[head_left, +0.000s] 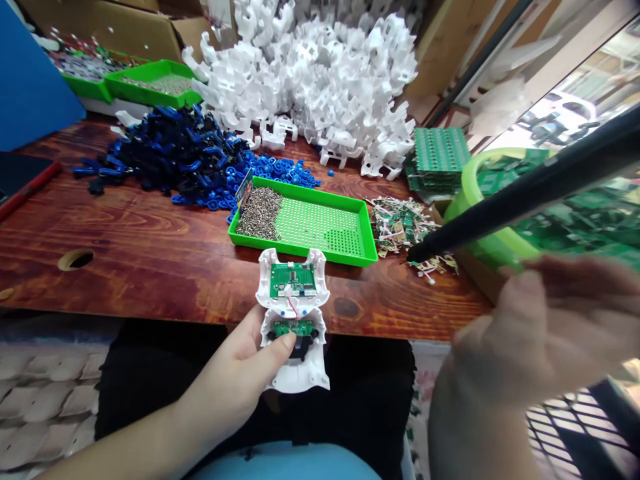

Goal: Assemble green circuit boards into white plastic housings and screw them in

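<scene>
Left hand (240, 373) grips a white shell (294, 320) with two green boards exposed inside; right hand (540, 333), blurred, clasps a black tool (525, 193)

Both forearms are showing bare, with no sleeves reaching the left hand (235, 380) or right hand (540, 333). Below the hands, the person is wearing black trousers (370, 393) and a light blue top (295, 463).

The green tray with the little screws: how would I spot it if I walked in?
Look at the wooden table, just in front of the white plastic heap. The nearest green tray lies flat there, screws heaped at its left end. Unlike the far trays, its dotted floor is mostly bare.
</scene>
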`<state>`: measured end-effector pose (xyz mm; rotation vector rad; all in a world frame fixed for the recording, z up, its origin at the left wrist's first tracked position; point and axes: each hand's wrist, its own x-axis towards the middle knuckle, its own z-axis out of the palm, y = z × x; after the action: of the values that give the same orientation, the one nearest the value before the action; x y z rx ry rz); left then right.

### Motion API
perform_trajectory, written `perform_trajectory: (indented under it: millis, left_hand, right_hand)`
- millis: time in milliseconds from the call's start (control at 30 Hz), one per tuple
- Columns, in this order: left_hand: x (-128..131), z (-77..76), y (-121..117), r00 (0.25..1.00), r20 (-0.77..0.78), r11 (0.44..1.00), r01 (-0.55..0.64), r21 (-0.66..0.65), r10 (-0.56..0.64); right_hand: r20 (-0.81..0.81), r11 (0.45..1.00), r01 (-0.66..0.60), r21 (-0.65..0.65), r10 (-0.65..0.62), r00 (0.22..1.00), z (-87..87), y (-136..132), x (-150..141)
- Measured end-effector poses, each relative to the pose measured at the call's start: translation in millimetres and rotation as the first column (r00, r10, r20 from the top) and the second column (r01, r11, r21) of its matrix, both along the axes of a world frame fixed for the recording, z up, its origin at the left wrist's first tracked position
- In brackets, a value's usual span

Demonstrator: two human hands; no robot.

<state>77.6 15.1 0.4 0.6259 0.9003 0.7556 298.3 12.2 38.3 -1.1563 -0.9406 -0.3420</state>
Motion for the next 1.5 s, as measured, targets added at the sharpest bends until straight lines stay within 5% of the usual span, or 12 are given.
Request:
perform_trajectory:
  millis: [67,133,200,333,467,667,767,967,1500]
  left_hand:
    - [5,0.8,4,0.998,0.037,0.998,0.06,-0.028,-0.059]
    - [10,-0.3,7,0.992,0.077,0.993,0.1,-0.062,-0.095]
    - [15,-3.6,8,0.989,0.098,0.988,0.125,-0.096,-0.115]
    - [18,-13.6,12,0.977,0.151,0.978,0.169,-0.122,-0.15]
    - [21,-16.7,15,0.971,0.192,0.977,0.168,-0.131,-0.141]
    - [26,-12.0,18,0.977,0.199,0.971,0.121,-0.207,-0.079]
    - [26,-15.5,19,0.976,0.211,0.975,0.104,-0.195,-0.062]
    - [23,-24.8,17,0.964,0.234,0.983,0.153,-0.104,-0.125]
    - [23,-22.7,15,0.968,0.218,0.983,0.15,-0.107,-0.124]
  right_hand:
    - [0.094,0.998,-0.014,-0.059,0.02,0.995,8.9,23,26]
    - [0.02,0.949,-0.217,-0.229,0.228,0.974,15.2,43,42]
    - [-0.085,0.901,-0.355,-0.251,0.345,0.935,17.9,57,45]
    - [-0.123,0.923,-0.379,-0.062,0.37,0.921,18.6,73,26]
    - [-0.133,0.871,-0.486,0.077,0.492,0.86,21.1,91,-4]
    - [-0.208,0.749,-0.658,-0.078,0.633,0.746,12.0,137,-32]
    - [-0.219,0.718,-0.681,-0.147,0.648,0.73,4.4,148,-37]
    - [-0.174,0.751,-0.63,-0.196,0.606,0.776,-1.6,146,-43]
    - [-0.164,0.75,-0.655,-0.093,0.637,0.753,-5.3,148,-43]
